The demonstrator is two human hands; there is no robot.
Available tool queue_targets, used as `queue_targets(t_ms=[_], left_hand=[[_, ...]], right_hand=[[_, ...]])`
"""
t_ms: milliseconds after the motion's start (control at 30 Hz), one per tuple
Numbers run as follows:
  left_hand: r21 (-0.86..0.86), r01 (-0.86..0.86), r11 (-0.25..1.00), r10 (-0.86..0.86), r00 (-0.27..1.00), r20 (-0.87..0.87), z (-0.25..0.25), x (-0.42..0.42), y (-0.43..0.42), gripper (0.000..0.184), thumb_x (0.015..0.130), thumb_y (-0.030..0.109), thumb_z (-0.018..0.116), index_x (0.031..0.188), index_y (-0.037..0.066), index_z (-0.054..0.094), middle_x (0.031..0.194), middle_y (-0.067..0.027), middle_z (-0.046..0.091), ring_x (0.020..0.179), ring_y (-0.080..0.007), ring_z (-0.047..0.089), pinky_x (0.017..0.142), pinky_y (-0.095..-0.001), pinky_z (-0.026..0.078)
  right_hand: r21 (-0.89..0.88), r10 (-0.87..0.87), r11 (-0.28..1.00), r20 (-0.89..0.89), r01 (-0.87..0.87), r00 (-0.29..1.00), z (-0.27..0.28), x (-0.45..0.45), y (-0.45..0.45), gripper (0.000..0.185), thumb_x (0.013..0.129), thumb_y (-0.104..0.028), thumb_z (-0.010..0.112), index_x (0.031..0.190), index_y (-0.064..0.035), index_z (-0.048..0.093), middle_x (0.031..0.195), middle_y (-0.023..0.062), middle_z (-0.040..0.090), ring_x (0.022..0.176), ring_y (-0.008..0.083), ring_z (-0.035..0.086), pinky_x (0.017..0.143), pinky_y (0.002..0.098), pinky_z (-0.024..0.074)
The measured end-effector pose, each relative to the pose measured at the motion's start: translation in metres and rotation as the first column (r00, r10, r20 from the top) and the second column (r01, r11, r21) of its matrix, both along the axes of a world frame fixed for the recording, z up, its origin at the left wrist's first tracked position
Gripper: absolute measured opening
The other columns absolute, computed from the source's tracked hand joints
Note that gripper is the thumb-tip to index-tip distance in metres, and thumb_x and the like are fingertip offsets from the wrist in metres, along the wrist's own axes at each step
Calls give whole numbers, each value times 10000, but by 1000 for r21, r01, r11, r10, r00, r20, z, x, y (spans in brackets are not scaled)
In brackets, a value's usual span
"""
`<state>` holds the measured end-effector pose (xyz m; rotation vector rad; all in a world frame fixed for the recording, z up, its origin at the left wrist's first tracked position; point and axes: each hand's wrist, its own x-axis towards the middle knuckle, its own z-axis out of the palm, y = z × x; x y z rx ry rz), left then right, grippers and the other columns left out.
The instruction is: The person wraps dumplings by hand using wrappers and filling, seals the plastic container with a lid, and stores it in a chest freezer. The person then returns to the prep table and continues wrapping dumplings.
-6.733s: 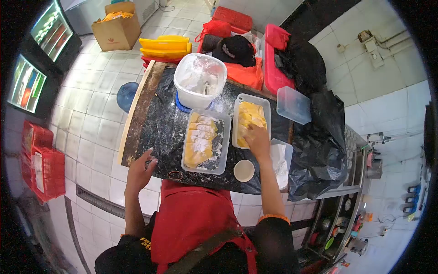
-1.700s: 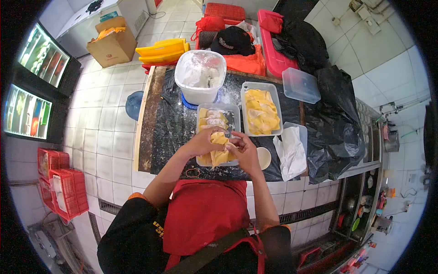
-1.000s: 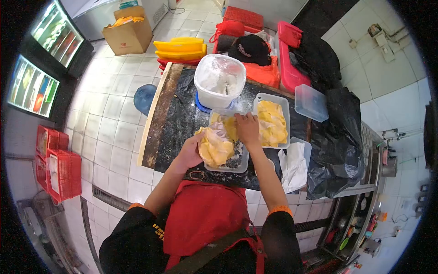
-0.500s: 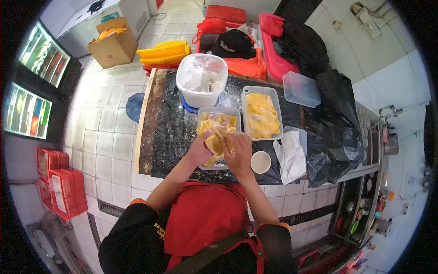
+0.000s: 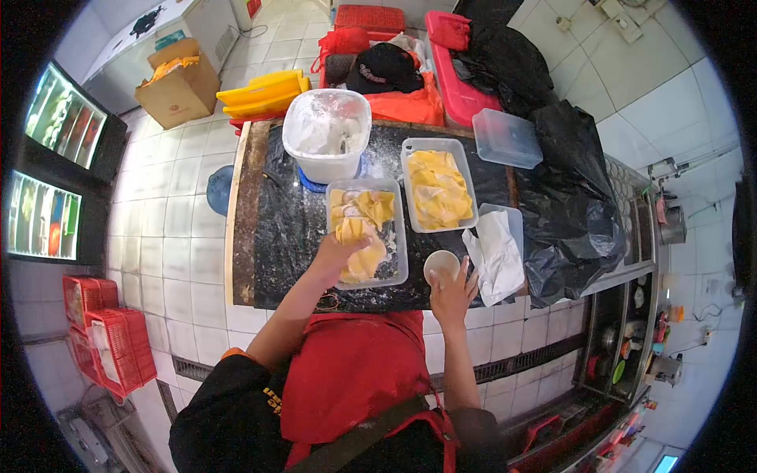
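My left hand [image 5: 344, 247] is closed on a folded yellow dumpling [image 5: 350, 229], over the near-left part of a clear plastic container [image 5: 400, 260]. Yellow dumplings [image 5: 378, 206] dusted with white powder lie in that container, with a flat yellow piece [image 5: 364, 263] beside my hand. My right hand [image 5: 452, 296] is at a small cream-coloured cup [image 5: 438, 258], its fingers spread, with a fingertip at or inside the cup. I cannot tell how deep it reaches. A second plastic container [image 5: 471, 214] at the right holds more yellow dumplings [image 5: 438, 188].
A white tub of powder [image 5: 326, 165] stands behind the left container. White paper [image 5: 498, 256] lies right of the cup. An upturned clear lid or box [image 5: 507, 139] and black plastic sheeting [image 5: 572, 244] are farther right. The black-covered table [image 5: 276, 268] has a wooden left edge.
My right hand has left the dumpling and moved right to the cup, its fingers now spread. My left hand still holds the dumpling, now more folded. The view has shifted slightly.
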<state>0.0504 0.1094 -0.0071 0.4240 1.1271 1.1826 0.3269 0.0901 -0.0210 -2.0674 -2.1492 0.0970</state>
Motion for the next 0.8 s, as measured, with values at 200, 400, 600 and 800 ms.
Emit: queue_targets(t_ms=[200, 400, 600, 800], left_hand=[[48, 109, 993, -103, 987, -122, 34, 11, -3, 393, 849, 98, 753, 1207, 22, 610, 1086, -71, 690, 944, -171, 674, 841, -330, 558], [209, 30, 977, 9, 983, -184, 57, 18, -9, 357, 846, 81, 755, 1172, 6, 631, 1033, -69, 698, 910, -151, 676, 795, -305, 557], [26, 63, 998, -56, 976, -211, 40, 2, -9, 327, 873, 97, 722, 1174, 0, 638, 1015, -69, 704, 884, -149, 675, 792, -291, 546], [-20, 366, 931, -329, 812, -482, 27, -15, -7, 351, 853, 125, 734, 1161, -17, 644, 1034, -73, 706, 869, -139, 673, 758, -274, 533]], right_hand=[[77, 291, 937, -711, -340, 640, 76, -50, 29, 321, 930, -297, 618, 1217, -162, 668, 1562, 202, 300, 1414, 458, 282, 1147, 544, 229], [193, 482, 876, -387, -442, 786, 67, -86, 49, 329, 912, -220, 655, 1232, -142, 655, 1447, 201, 469, 1346, 382, 429, 1112, 480, 323], [-70, 125, 948, -815, -312, 565, 46, -95, 39, 338, 871, -184, 723, 1180, -68, 650, 1006, 136, 716, 921, 265, 699, 820, 345, 545], [-33, 204, 922, -805, -385, 557, 42, -93, 44, 361, 889, -178, 721, 1216, -68, 614, 990, 112, 711, 875, 179, 679, 792, 315, 530]])
